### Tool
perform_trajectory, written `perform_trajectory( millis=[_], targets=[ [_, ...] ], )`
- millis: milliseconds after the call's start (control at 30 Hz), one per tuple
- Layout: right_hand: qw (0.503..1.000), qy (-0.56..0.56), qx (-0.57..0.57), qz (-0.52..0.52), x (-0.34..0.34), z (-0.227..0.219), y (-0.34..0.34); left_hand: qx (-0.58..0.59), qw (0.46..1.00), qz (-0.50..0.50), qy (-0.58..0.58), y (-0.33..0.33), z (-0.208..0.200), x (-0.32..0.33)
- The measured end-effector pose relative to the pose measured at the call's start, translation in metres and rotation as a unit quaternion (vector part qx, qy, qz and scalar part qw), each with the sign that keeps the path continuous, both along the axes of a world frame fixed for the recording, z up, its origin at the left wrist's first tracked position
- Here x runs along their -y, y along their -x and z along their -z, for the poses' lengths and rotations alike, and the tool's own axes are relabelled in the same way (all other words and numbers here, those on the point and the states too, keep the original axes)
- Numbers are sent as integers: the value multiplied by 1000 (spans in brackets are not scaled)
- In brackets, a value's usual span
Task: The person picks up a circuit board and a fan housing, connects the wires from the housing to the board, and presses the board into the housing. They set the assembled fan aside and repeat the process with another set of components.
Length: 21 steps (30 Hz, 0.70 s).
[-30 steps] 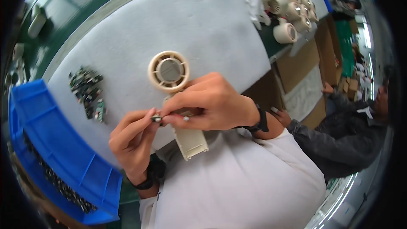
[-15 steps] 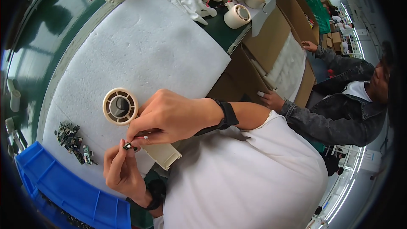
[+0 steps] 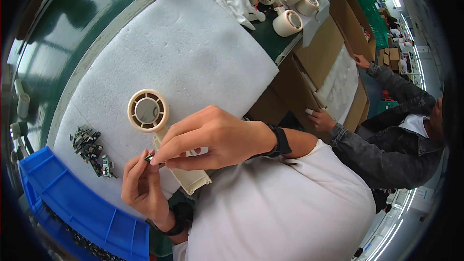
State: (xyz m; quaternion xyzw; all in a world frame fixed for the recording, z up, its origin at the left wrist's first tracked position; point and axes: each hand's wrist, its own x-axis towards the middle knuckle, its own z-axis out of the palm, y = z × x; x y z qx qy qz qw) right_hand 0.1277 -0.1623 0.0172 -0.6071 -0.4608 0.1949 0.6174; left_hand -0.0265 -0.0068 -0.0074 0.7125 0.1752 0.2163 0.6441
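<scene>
My left hand [image 3: 146,189] pinches a small green circuit board [image 3: 149,158] between thumb and fingertips. My right hand [image 3: 212,137] closes over the same board from the other side, its fingertips touching it. Something small and white shows between the right fingers, too covered to name. Under my right hand lies a cream handheld fan body, its round fan head [image 3: 148,110] with a grey disc in the middle, its open, trough-like handle [image 3: 192,180] pointing toward me. My right fingers hide part of the handle.
A pile of small circuit boards [image 3: 87,147] lies on the white foam sheet [image 3: 193,48], left of the fan. A blue bin [image 3: 87,198] stands near left. Several cream fan heads [image 3: 287,22] and a white cloth [image 3: 234,2] sit behind. At right, a co-worker handles a cardboard box [image 3: 321,48].
The view has shifted, so the scene sits further right. My right hand has closed in over the board; the red wire and white plug seen beside my fingers are now mostly covered.
</scene>
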Motion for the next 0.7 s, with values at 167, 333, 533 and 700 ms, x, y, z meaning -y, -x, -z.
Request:
perform_trajectory(
  millis=[167,333,533,700],
  targets=[
    [1000,17,14,-13,-1,-1,1,9,1000,0,14,-3,3,-2],
    [994,68,82,16,-5,-4,0,36,998,18,38,-7,6,-2],
    [982,138,109,63,-4,-11,5,29,997,28,63,-5,2,-1],
    [973,157,137,103,-6,-10,10,32,999,31,31,-8,3,-1]
  ],
)
